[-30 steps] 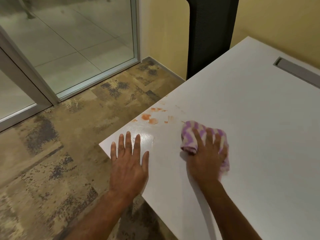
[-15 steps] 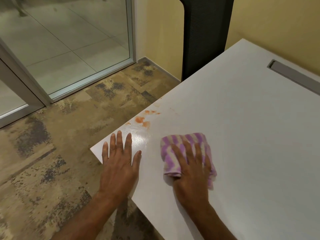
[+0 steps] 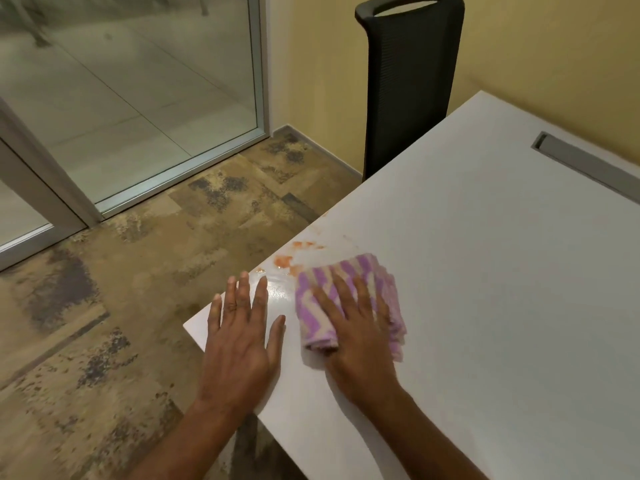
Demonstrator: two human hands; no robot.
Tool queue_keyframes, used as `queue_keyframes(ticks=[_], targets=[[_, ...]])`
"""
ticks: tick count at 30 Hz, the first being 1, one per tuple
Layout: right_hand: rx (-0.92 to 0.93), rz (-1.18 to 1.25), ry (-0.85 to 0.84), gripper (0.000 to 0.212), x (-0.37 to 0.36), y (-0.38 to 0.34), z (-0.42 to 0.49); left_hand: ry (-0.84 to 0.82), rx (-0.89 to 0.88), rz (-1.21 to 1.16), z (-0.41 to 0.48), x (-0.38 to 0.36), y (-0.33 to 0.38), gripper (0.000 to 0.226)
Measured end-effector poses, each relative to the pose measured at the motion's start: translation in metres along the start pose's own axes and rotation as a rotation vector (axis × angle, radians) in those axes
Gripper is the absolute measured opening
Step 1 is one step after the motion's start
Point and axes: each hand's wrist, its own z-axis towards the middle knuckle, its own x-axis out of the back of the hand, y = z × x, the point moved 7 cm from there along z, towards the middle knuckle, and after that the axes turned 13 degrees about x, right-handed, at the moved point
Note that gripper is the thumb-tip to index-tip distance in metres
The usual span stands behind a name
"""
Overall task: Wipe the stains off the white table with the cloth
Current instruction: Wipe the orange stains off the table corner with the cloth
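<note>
A folded purple-and-cream striped cloth (image 3: 360,271) lies on the white table (image 3: 502,289) near its left corner. My right hand (image 3: 356,334) presses flat on the cloth with straight, spread fingers. Orange stains (image 3: 284,260) mark the table by its left edge, just beyond the cloth's far left corner. My left hand (image 3: 239,337) rests flat on the table corner, fingers straight, holding nothing.
A black mesh office chair (image 3: 408,81) stands at the table's far left side. A grey cable slot (image 3: 585,164) is set in the table at the right. Patterned floor and a glass door (image 3: 138,98) lie to the left.
My right hand has slid the cloth leftward and nearer to the orange stains by the table's edge. My left hand stays flat on the corner. The view has tilted up.
</note>
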Motion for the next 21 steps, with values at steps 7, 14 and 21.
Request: queue_keyframes(ticks=[7, 14, 21], targets=[[-0.397, 0.05, 0.127, 0.079, 0.011, 0.065, 0.011, 0.029, 0.012, -0.02, 0.001, -0.007, -0.004, 0.067], [-0.307, 0.046, 0.05, 0.08, -0.021, 0.032, 0.108, 0.074, 0.028, -0.108, 0.002, 0.001, -0.005, 0.071], [-0.137, 0.318, 0.168, 0.063, 0.0, 0.06, 0.066, 0.083, 0.061, -0.141, -0.002, 0.005, -0.004, 0.075]])
